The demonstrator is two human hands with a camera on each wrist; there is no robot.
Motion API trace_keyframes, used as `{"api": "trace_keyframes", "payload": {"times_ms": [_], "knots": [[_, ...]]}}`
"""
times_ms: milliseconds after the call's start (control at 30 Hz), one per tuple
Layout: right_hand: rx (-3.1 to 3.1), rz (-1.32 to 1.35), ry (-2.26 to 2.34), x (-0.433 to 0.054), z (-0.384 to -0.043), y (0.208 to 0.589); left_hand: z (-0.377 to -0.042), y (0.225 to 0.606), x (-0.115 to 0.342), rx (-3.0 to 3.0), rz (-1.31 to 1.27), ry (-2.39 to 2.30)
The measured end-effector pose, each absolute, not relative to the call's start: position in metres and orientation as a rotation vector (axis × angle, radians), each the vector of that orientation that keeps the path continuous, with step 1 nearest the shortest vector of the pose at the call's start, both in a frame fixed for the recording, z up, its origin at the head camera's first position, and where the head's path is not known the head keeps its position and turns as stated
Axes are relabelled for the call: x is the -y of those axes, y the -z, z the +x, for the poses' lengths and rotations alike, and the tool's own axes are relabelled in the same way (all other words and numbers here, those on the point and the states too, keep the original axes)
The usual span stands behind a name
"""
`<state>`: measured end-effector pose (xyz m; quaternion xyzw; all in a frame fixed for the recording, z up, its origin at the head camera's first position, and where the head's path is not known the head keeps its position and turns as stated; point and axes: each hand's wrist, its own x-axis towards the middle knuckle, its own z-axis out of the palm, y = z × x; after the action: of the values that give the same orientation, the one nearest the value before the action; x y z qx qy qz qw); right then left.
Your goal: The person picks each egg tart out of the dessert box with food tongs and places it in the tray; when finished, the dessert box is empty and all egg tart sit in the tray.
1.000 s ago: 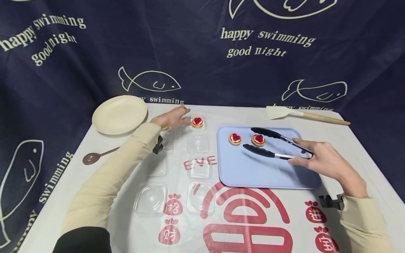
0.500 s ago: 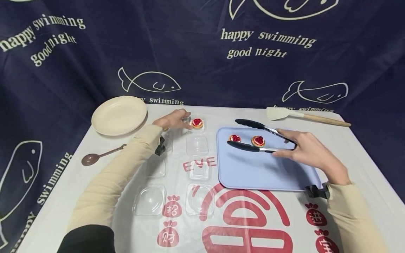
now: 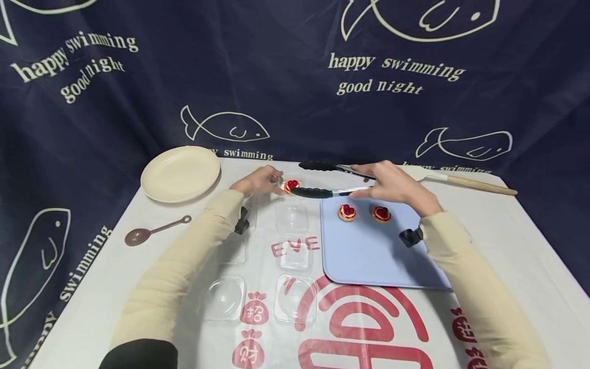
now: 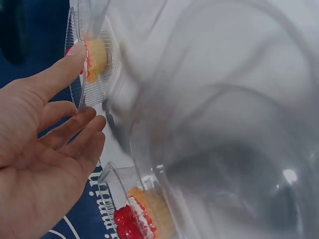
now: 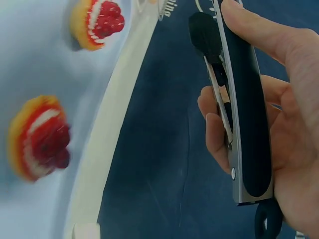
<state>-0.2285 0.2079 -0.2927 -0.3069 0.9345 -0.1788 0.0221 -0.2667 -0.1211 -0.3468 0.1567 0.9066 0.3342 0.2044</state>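
My right hand (image 3: 392,182) grips a pair of tongs (image 3: 318,192) whose black-tipped arms are spread apart. One tip overlaps the edge of a small fruit tart (image 3: 291,185) in the head view. That tart sits in a clear plastic container (image 4: 112,64), which my left hand (image 4: 55,134) holds at its corner, thumb at the tart's side and bent fingers at the lower edge. A second clear container (image 4: 107,174) below it holds another tart (image 4: 154,214). Two more tarts, one on the left (image 3: 347,212) and one on the right (image 3: 381,213), lie on the blue tray (image 3: 369,266).
Several bare clear containers, one at the front (image 3: 295,298), stand in two columns left of the tray. A cream plate (image 3: 181,174) and a brown spoon (image 3: 138,236) lie at the left. At the back right lies a spatula (image 3: 479,185) with a wooden handle.
My right hand has carried the spread tongs leftward and away from me, from over the tray to beside the container's tart. My left hand has drawn its fingers in around that container's corner.
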Motion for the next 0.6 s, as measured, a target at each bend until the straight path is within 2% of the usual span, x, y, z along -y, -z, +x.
{"api": "trace_keyframes", "payload": {"times_ms": [267,600], "knots": [[-2.866,-0.889,0.436,-0.185,-0.251,0.289,-0.265,0.347,0.122,-2.544,0.469,-0.909],[-2.817,-0.918,0.31,-0.168,-0.263,0.282,-0.265,0.347,0.121,-2.548,0.459,-0.899]]}}
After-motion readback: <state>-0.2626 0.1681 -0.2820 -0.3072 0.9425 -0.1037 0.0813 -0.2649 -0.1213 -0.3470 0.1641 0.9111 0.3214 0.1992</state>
